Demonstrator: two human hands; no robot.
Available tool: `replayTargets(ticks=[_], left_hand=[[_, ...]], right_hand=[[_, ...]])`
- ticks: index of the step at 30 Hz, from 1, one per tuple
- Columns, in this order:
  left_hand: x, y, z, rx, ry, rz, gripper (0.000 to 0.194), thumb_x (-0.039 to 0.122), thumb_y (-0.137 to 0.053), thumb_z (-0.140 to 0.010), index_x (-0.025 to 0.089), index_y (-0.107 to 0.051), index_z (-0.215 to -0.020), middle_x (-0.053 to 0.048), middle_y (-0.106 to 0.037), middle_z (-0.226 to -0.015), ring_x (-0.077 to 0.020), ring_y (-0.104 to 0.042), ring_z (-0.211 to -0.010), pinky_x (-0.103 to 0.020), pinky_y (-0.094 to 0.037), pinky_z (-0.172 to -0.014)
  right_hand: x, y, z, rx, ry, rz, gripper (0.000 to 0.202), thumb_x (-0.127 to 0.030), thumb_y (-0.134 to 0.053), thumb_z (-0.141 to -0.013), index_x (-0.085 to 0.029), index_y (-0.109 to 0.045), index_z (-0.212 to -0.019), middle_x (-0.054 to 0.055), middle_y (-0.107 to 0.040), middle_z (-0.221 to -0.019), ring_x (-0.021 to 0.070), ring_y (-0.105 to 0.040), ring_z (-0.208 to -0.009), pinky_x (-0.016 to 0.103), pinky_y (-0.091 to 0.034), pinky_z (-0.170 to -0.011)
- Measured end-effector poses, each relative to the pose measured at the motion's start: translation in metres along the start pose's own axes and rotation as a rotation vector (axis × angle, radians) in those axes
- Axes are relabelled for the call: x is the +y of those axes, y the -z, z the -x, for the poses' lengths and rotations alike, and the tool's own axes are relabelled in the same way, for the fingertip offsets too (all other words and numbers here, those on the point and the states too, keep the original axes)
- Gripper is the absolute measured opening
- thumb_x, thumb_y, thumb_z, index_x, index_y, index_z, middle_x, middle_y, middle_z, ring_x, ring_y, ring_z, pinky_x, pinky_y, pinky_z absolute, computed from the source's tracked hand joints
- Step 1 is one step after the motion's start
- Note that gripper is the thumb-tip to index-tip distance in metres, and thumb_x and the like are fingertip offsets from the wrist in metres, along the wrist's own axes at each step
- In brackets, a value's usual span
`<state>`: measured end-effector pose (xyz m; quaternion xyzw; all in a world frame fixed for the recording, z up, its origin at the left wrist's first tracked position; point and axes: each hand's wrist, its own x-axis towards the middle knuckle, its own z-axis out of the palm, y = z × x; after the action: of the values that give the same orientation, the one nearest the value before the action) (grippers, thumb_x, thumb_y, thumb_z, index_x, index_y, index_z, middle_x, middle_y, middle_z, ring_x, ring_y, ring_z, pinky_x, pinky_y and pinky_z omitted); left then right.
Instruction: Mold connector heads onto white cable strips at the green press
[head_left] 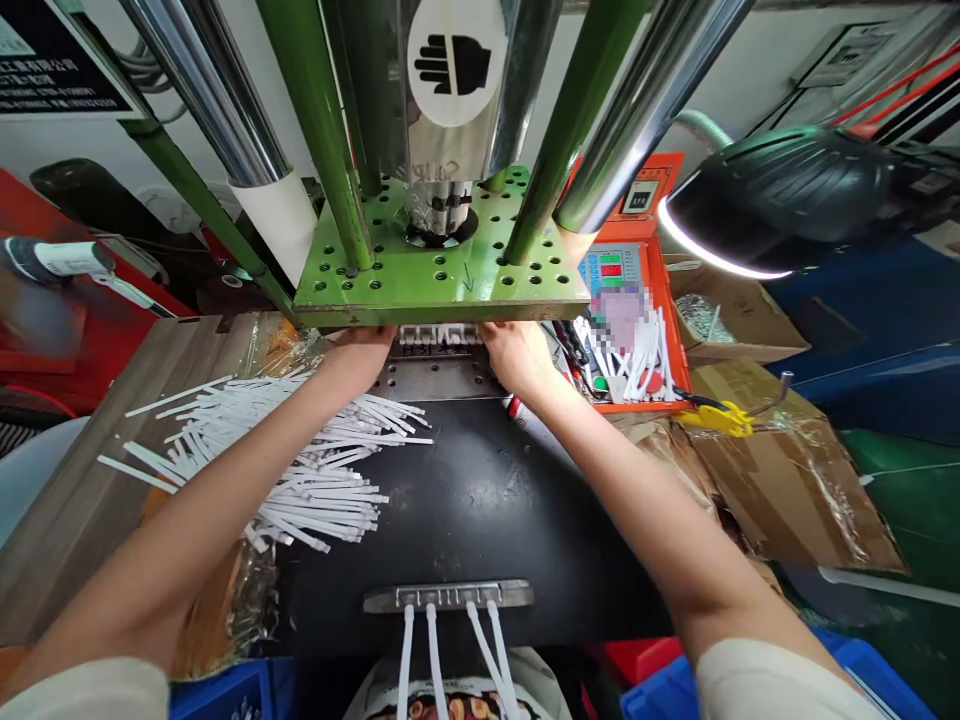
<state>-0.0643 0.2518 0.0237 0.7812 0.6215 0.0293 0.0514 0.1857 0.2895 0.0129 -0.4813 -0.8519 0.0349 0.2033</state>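
Both hands reach under the green plate [450, 300] of a press. Between them lies a slotted metal mould [441, 336] with white pieces in its slots. My left hand [364, 352] is closed at the mould's left end, and my right hand [516, 352] at its right end; the plate hides most fingertips. Close to my body, a similar metal mould [448, 597] rests on the black table [480, 510], with several white strips [435, 660] hanging from it over the edge. Left of centre, beside my left forearm, is a large pile of white strips [322, 490].
Shiny press columns [637, 110] rise at both sides. On the right stand an orange control box [667, 300] holding more white strips, a black lamp [780, 200], yellow-handled pliers [720, 418] and cardboard boxes [795, 470]. Blue bins [225, 692] sit below the table's front edge.
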Motion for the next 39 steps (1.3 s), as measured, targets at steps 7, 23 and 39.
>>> replayTargets(ticks=[7, 23, 39], left_hand=[[0.051, -0.007, 0.139, -0.154, -0.298, 0.221, 0.014, 0.017, -0.039, -0.098, 0.017, -0.052, -0.093, -0.006, -0.059, -0.089, -0.0217, -0.057, -0.083, -0.034, -0.047, -0.074], [0.068, -0.064, 0.173, 0.120, -0.478, 0.214, 0.027, 0.028, -0.037, -0.102, 0.015, -0.058, -0.113, -0.005, -0.051, -0.093, -0.0146, -0.059, -0.074, -0.026, -0.046, -0.067], [0.069, -0.038, 0.258, -0.068, -0.284, 0.284, 0.023, 0.019, -0.048, -0.096, 0.019, -0.059, -0.116, -0.008, -0.061, -0.105, -0.0192, -0.061, -0.097, -0.030, -0.052, -0.084]], right_hand=[[-0.028, 0.024, 0.166, -0.211, 0.083, -0.320, 0.040, -0.009, -0.057, -0.087, -0.019, -0.056, -0.125, 0.008, -0.070, -0.102, 0.0218, -0.065, -0.091, 0.033, -0.051, -0.081], [0.008, 0.034, 0.234, 0.482, -0.752, -0.618, 0.043, -0.043, -0.067, -0.081, -0.015, -0.068, -0.113, 0.008, -0.073, -0.101, 0.0210, -0.067, -0.083, 0.031, -0.052, -0.076], [-0.057, 0.034, 0.278, -0.043, 0.158, -0.294, 0.028, -0.028, -0.055, -0.096, -0.017, -0.062, -0.121, 0.011, -0.066, -0.108, 0.0217, -0.062, -0.094, 0.035, -0.053, -0.081]])
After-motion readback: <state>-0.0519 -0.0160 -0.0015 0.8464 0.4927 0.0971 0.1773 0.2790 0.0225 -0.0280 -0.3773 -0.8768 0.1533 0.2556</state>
